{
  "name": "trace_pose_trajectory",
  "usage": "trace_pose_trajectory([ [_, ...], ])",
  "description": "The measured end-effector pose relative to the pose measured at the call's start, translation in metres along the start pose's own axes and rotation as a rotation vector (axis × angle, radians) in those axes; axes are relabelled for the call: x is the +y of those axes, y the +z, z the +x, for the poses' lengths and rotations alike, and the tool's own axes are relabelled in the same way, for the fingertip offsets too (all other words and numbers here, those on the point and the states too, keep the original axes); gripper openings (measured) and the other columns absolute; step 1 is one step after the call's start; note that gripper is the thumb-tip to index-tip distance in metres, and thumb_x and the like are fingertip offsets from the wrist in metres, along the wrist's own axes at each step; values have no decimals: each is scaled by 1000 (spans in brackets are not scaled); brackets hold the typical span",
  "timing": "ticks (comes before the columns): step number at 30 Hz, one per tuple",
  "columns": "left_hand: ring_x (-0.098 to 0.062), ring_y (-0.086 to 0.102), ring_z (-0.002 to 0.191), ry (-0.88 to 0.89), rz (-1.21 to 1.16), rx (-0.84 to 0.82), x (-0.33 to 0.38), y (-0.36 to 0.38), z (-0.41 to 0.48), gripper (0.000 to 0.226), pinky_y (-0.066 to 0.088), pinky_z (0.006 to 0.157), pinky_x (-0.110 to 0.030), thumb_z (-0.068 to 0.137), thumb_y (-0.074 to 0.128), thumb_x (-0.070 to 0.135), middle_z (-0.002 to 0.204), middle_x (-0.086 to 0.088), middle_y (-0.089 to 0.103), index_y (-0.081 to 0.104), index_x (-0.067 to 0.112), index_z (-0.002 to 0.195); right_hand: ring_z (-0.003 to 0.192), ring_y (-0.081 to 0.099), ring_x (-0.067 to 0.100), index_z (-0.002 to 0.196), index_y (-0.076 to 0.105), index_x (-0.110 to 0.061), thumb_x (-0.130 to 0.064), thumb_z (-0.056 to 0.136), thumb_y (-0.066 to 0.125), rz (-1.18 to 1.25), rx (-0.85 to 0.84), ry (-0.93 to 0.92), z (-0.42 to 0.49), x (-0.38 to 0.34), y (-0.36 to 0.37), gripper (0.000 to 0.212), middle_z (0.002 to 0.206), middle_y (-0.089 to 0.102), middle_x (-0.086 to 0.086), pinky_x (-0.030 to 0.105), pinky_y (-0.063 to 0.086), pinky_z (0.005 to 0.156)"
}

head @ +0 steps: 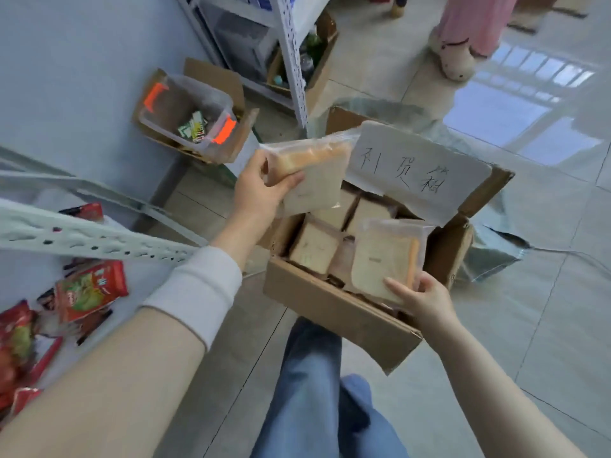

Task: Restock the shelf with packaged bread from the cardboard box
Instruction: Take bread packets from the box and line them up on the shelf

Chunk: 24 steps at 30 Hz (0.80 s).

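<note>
**Two bread packs lifted over the open box**

Above the open brown cardboard box (334,312) on the tiled floor, both hands hold clear-wrapped packs of sliced white bread. The left hand (261,190), its wrist in a white ribbed cuff (201,289), has its grip clamped on one clear plastic pack of bread (314,180), thumb on the near face and fingers behind, raised over the box's far left corner. The right hand (426,302) has its grip closed on the lower edge of a second clear pack of bread (383,259), held upright just above the near right part of the box. More bread packs (317,249) stand on edge inside the box. A white paper label with handwritten black characters (420,170) is fixed to the far flap. To the left, the pale perforated metal shelf rail (89,239) crosses the view, with red and green snack packets (89,289) lying on the white shelf below it. Beyond, a clear plastic tub with orange clips (188,117) sits in another carton.
</note>
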<state>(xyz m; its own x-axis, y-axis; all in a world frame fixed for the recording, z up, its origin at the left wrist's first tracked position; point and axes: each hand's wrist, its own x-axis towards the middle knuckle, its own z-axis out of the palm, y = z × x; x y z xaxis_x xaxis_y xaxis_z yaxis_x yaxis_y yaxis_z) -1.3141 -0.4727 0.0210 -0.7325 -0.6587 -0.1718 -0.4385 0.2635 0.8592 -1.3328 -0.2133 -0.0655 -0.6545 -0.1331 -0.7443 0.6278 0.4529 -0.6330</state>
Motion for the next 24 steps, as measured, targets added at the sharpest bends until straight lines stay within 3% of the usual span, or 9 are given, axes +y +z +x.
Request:
trace_pose_trajectory([
  [3, 4, 53, 80, -4, -117, 134, 30, -64, -61, 33, 41, 64, 2, 81, 69, 18, 91, 9, 56, 53, 14, 111, 96, 66, 26, 93, 62, -20, -19, 75, 75, 16, -126, -104, -64, -27, -1, 22, 98, 68, 3, 44, 53, 89],
  [5, -1, 57, 86, -9, -147, 233, 47, -112, -99, 38, 42, 65, 1, 81, 69, 23, 93, 10, 57, 55, 11, 114, 94, 67, 23, 94, 63, -19, -18, 76, 74, 21, -217, -182, -110, -48, 6, 21, 97, 69, 3, 42, 54, 87],
  [9, 0, 54, 75, 6, -184, 413, 74, -217, -169, 27, 44, 68, -12, 79, 71, 24, 81, 13, 56, 55, 14, 100, 87, 69, 16, 101, 64, -17, -17, 76, 73, 13, -354, -319, -203, -90, 42, 27, 95, 70, 0, 30, 58, 76],
  [12, 12, 52, 63, 46, -171, 549, 86, -300, -219, 18, 42, 62, -7, 80, 70, 19, 77, 15, 56, 53, 20, 85, 86, 70, 19, 106, 64, -8, -18, 73, 75, -15, -445, -403, -264, -113, 85, 36, 98, 72, 5, 29, 59, 75],
  [14, 13, 49, 54, 65, -147, 651, 85, -354, -252, 25, 40, 58, -8, 80, 70, 18, 72, 15, 52, 47, 27, 72, 86, 71, 21, 96, 65, -9, -19, 71, 76, -45, -505, -456, -303, -122, 120, 29, 96, 72, 7, 32, 58, 77],
  [16, 13, 50, 55, 60, -130, 735, 77, -409, -286, 29, 40, 58, -7, 80, 70, 20, 71, 14, 51, 44, 28, 70, 80, 71, 17, 79, 62, -15, -18, 71, 76, -54, -577, -505, -341, -128, 161, 16, 87, 72, 5, 31, 58, 73],
  [19, 2, 51, 68, 54, -130, 845, 50, -491, -337, 26, 42, 61, -10, 82, 69, 20, 76, 12, 52, 44, 28, 74, 70, 70, 9, 75, 62, -18, -21, 69, 76, -68, -689, -580, -401, -130, 229, 16, 73, 73, -4, 20, 57, 62],
  [22, -8, 54, 76, 24, -178, 961, 2, -567, -385, 25, 45, 68, -21, 81, 69, 20, 82, 8, 55, 46, 29, 81, 73, 70, 13, 76, 67, -16, -38, 50, 81, -62, -782, -623, -455, -125, 303, 37, 73, 74, -2, 22, 58, 65],
  [24, -7, 55, 75, -3, -211, 1023, -29, -608, -409, 23, 44, 66, -21, 82, 68, 19, 83, 8, 56, 47, 28, 86, 74, 71, 14, 88, 67, -13, -34, 51, 78, -60, -850, -627, -485, -124, 351, 44, 77, 75, 0, 20, 56, 63],
])
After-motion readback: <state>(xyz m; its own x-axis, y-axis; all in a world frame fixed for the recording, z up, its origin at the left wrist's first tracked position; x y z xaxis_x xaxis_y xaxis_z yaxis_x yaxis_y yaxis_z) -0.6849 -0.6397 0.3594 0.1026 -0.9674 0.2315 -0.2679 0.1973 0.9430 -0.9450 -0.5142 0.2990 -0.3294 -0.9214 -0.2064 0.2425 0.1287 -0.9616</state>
